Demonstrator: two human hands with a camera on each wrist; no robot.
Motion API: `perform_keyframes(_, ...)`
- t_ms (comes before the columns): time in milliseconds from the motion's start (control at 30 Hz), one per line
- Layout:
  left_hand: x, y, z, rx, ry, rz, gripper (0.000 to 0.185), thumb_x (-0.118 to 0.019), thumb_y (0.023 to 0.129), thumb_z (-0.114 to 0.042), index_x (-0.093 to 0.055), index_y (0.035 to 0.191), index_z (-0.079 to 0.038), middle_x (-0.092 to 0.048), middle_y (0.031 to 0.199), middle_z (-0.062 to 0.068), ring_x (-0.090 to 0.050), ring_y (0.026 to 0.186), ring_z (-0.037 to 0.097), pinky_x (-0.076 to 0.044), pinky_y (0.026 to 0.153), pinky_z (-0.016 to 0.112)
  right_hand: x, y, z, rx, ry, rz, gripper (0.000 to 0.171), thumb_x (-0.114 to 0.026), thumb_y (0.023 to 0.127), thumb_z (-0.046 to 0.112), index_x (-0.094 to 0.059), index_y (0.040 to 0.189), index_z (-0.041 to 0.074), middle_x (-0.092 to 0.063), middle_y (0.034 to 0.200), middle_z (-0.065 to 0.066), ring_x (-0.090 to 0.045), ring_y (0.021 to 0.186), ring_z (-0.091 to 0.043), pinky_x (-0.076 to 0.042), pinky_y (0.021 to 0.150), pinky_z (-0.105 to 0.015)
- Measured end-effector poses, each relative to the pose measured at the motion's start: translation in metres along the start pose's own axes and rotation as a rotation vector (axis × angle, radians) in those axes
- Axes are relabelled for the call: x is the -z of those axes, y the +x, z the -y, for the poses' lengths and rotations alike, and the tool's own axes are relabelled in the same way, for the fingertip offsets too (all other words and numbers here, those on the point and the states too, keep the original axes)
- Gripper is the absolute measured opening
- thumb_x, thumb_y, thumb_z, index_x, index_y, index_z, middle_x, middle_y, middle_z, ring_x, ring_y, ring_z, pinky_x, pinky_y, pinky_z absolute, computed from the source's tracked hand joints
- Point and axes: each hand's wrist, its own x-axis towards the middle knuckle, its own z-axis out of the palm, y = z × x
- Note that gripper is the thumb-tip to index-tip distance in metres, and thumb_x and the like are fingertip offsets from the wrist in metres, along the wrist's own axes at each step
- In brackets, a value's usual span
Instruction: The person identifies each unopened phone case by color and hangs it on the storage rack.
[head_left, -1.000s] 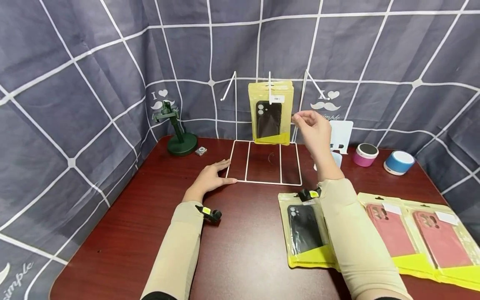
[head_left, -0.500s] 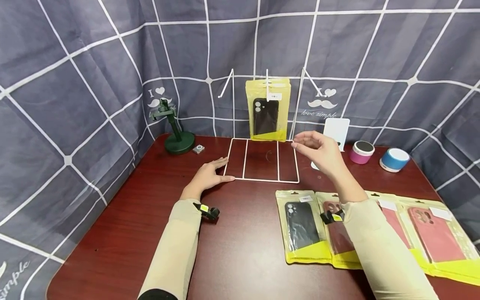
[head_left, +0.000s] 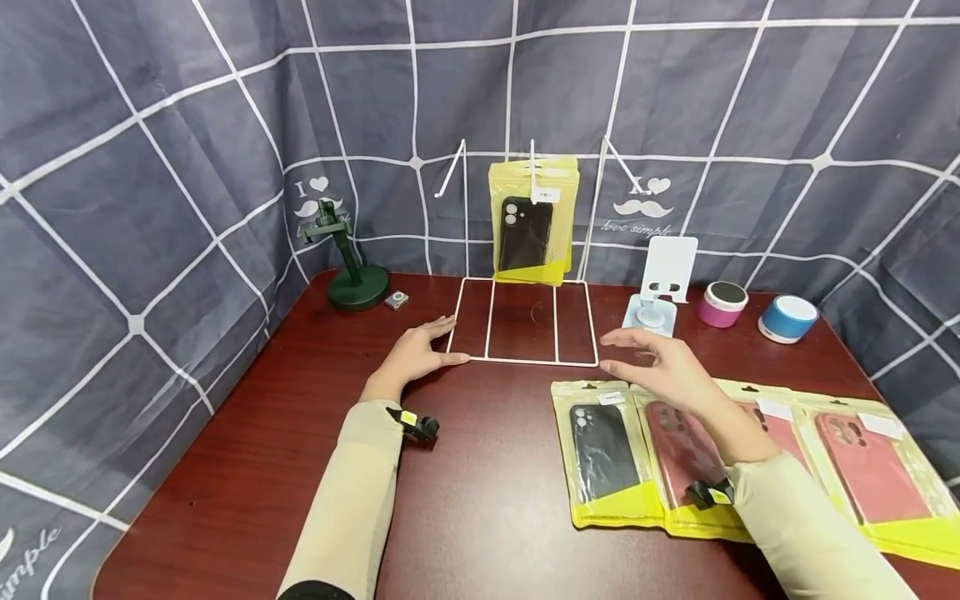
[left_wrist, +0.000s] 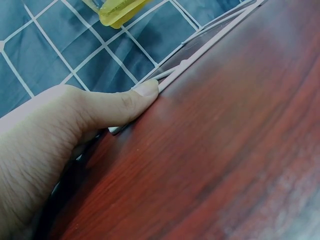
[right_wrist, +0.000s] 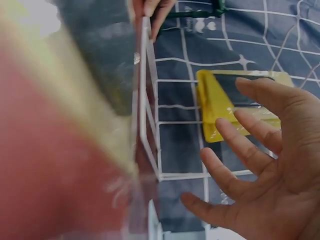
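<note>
A white wire display rack [head_left: 542, 362] stands on the table, with hooks at its top. Yellow-edged pouches [head_left: 558, 271] hang from the middle hook; the front one shows a black phone case [head_left: 527, 229]. My left hand [head_left: 414, 354] rests at the rack's front left corner, fingers straight along the side, its thumb [left_wrist: 127, 106] on the front wire. Holding nothing, my right hand [head_left: 667, 371] is over the table by the front right corner, its fingers spread in the right wrist view. Below it lie a pouch with a black case [head_left: 603, 454] and several pouches with pink cases [head_left: 873, 471].
At the back left stand a dark green phone holder [head_left: 360, 283] and a small silver square item [head_left: 397, 299]. Behind my right hand are a white phone stand [head_left: 670, 262], a pink round speaker [head_left: 723, 304] and a blue one [head_left: 788, 319]. A grid-patterned cloth [head_left: 360, 100] hangs behind.
My right hand has come away from the hanging pouches, moving down and toward me over the pouches on the table. The hanging pouches have shifted slightly. My left hand stays on the rack.
</note>
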Motion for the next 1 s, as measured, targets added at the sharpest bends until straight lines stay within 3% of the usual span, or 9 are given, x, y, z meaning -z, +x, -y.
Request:
perform_keyframes(100, 0.001, 0.001, -0.001, -0.009, 0.005, -0.004, 0.094, -0.072, 0.078, -0.071, -0.044, 0.154, -0.023, -0.037, 0.160, 0.001, -0.032, 0.148, 0.023, -0.030, 0.117, 0.049, 0.000, -0.008, -0.009, -0.009, -0.037, 0.045, 0.041, -0.076, 0.091, 0.036, -0.069, 0.126, 0.016, -0.070, 0.122, -0.005, -0.062, 0.117, -0.025, -0.047, 0.096, -0.053)
perform_keyframes(200, 0.002, 0.000, -0.001, -0.005, 0.001, -0.003, 0.094, -0.072, 0.078, -0.071, -0.044, 0.154, -0.023, -0.037, 0.160, 0.002, -0.032, 0.148, 0.024, -0.030, 0.117, 0.050, -0.004, -0.014, -0.021, -0.035, -0.059, 0.104, 0.040, -0.076, 0.092, 0.034, -0.069, 0.125, 0.014, -0.071, 0.119, -0.008, -0.067, 0.096, -0.026, -0.054, 0.080, -0.044)
perform_keyframes(333, 0.001, 0.000, 0.000, 0.000, 0.004, -0.005, 0.095, -0.071, 0.078, -0.072, -0.043, 0.154, -0.023, -0.037, 0.160, 0.002, -0.032, 0.148, 0.025, -0.030, 0.117, 0.051, -0.010, -0.017, -0.038, -0.025, -0.083, 0.127, 0.039, -0.077, 0.091, 0.031, -0.068, 0.123, 0.012, -0.070, 0.112, -0.008, -0.067, 0.085, -0.023, -0.055, 0.075, -0.038)
perform_keyframes(400, 0.001, 0.000, 0.001, -0.001, 0.010, -0.004, 0.095, -0.071, 0.078, -0.072, -0.043, 0.154, -0.023, -0.037, 0.160, 0.002, -0.032, 0.148, 0.025, -0.030, 0.117, 0.051, -0.013, -0.018, -0.044, 0.007, -0.105, 0.115, 0.039, -0.079, 0.089, 0.030, -0.069, 0.122, 0.011, -0.070, 0.110, -0.007, -0.065, 0.094, -0.022, -0.054, 0.083, -0.039)
perform_keyframes(667, 0.000, 0.000, 0.000, 0.006, -0.019, -0.007, 0.095, -0.071, 0.077, -0.073, -0.043, 0.154, -0.024, -0.037, 0.160, 0.002, -0.031, 0.148, 0.024, -0.030, 0.117, 0.051, -0.019, -0.019, -0.055, 0.112, -0.125, 0.104, 0.036, -0.081, 0.087, 0.027, -0.072, 0.118, 0.011, -0.064, 0.110, -0.005, -0.058, 0.097, -0.022, -0.050, 0.080, -0.035)
perform_keyframes(1000, 0.000, -0.001, -0.001, 0.006, -0.014, 0.005, 0.094, -0.072, 0.079, -0.070, -0.043, 0.155, -0.024, -0.036, 0.161, 0.000, -0.029, 0.149, 0.023, -0.030, 0.117, 0.050, -0.020, -0.021, -0.055, 0.135, -0.110, 0.107, 0.026, -0.079, 0.089, 0.021, -0.071, 0.112, 0.012, -0.063, 0.105, -0.004, -0.058, 0.097, -0.023, -0.050, 0.081, -0.041)
